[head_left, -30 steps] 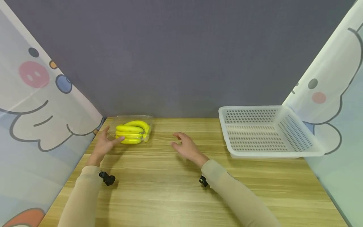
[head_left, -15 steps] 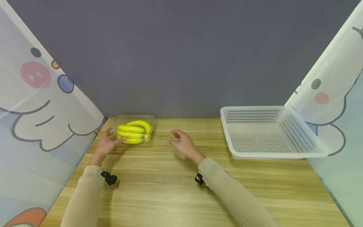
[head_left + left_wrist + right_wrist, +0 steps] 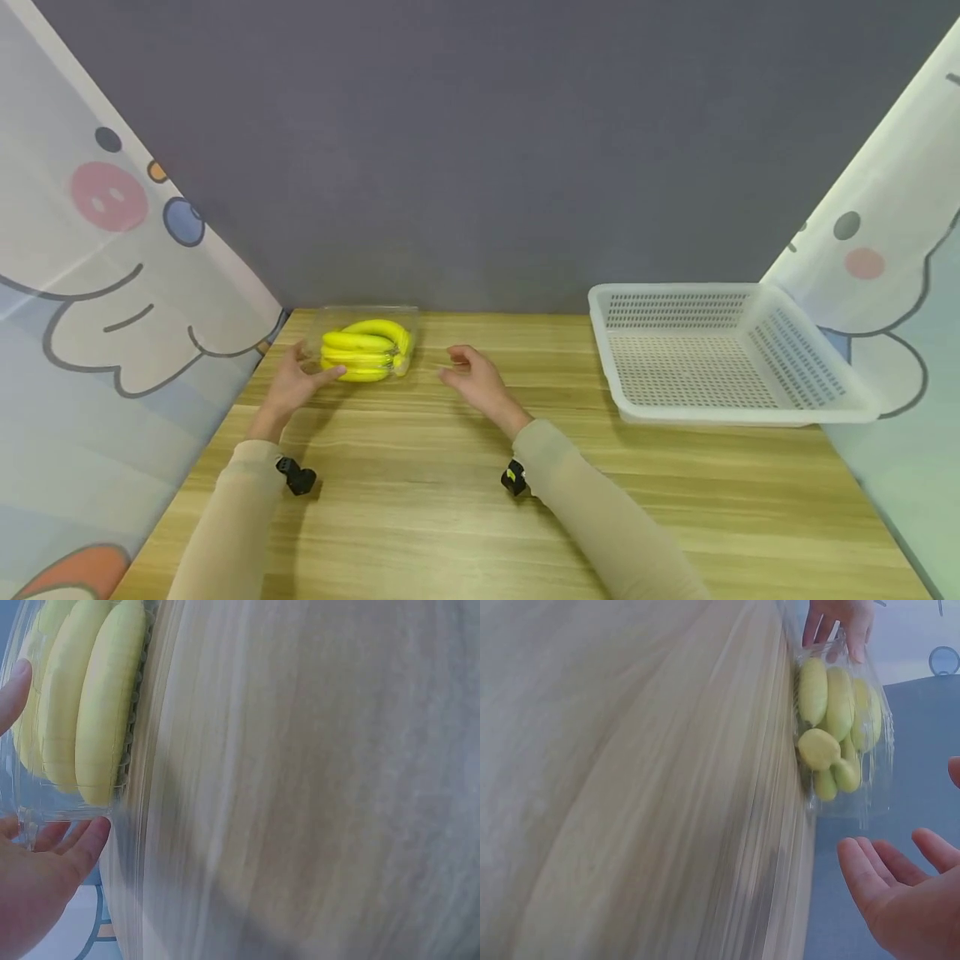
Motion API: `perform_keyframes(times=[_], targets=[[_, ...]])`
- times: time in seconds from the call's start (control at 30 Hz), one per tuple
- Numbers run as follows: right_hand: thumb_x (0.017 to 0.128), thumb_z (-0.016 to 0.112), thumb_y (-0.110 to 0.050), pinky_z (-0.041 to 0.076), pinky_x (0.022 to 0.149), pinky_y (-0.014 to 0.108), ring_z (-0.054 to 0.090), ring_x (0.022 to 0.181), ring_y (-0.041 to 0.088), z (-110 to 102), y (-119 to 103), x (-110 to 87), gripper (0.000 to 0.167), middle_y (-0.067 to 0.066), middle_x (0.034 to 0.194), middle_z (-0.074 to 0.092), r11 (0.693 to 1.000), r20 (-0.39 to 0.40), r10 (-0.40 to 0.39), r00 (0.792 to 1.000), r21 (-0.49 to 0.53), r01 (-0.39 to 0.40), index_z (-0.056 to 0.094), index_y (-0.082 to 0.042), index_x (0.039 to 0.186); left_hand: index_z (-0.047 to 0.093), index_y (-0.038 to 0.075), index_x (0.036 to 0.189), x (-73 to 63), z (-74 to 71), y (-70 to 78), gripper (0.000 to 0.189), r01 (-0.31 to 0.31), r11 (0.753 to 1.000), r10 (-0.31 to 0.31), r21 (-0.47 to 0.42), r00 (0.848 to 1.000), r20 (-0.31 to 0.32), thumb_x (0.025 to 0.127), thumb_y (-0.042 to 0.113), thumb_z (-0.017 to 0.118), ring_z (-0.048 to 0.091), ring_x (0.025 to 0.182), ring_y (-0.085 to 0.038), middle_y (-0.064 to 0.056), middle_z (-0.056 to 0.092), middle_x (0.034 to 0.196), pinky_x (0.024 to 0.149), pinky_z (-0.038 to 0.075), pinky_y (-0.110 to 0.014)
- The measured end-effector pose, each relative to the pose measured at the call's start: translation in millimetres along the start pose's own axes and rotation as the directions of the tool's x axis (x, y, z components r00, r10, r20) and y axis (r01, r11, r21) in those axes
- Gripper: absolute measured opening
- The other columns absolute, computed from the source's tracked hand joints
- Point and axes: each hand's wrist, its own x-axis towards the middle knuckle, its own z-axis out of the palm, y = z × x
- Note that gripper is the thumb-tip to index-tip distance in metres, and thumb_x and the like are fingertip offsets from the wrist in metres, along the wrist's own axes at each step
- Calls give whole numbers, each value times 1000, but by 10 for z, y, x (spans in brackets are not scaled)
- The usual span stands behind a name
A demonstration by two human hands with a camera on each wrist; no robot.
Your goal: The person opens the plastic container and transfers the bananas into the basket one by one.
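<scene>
In the head view, a clear plastic box (image 3: 367, 309) of bananas (image 3: 358, 342) rests on the table by the back wall. My left hand (image 3: 291, 385) holds its left end. The thumb lies along the near side and the fingers bend against the end wall, as the left wrist view shows with the fingertips (image 3: 96, 829) at the lower corner. Part of those fingers sits behind the clear plastic. My right hand (image 3: 476, 379) is held to the right of the box, apart from it. Its fingers (image 3: 859, 870) are relaxed and hold nothing in the right wrist view.
A white perforated plastic basket (image 3: 750, 415) stands at the right of the wooden table (image 3: 420, 517). A grey panel (image 3: 480, 158) rises along the back, with cartoon-printed curtains (image 3: 82, 350) on both sides.
My left fingers have drawn in against the box's left end. My right hand has moved slightly left, nearer the box. The whole head view has shifted a little to the right.
</scene>
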Motion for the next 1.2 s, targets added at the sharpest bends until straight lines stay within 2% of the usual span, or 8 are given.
perform_keyframes(times=[0.2,0.37,0.7,0.87,1.2], targets=[[98,68,-28,46,106,47,53,130,33,38,9,15,55,17,145,52,1000,-7,20,1000,5,-20,51,-8,146,-12,4,161,30,69,6,123,-2,1000,2,13,1000,21,89,53,75,24,142,-57,-35,8,162,107,34,-69],[97,69,-28,45,107,47,52,131,34,61,26,41,56,16,145,52,999,-27,37,999,-3,-37,51,-7,146,-9,4,161,22,100,-5,125,-12,999,12,32,1000,18,86,56,75,25,142,-55,-33,9,163,108,35,-68],[97,69,-28,46,106,48,51,131,34,120,62,62,58,18,146,51,998,-16,58,998,6,-57,49,-6,147,-9,3,161,11,116,13,122,-21,999,20,47,1000,14,88,53,75,23,142,-57,-35,9,162,108,33,-69],[98,69,-28,47,105,48,51,132,34,138,66,68,56,18,148,49,998,-22,66,998,12,-65,50,-9,148,-7,4,161,-6,146,39,121,-27,999,26,32,1000,11,88,51,76,27,141,-55,-35,9,162,108,36,-66],[96,71,-31,47,105,46,52,131,33,188,56,75,63,16,149,50,998,-18,59,998,16,-58,48,-6,149,-6,3,161,-47,188,63,120,-32,999,32,35,999,17,89,49,77,37,135,-53,-36,13,159,102,43,-63]])
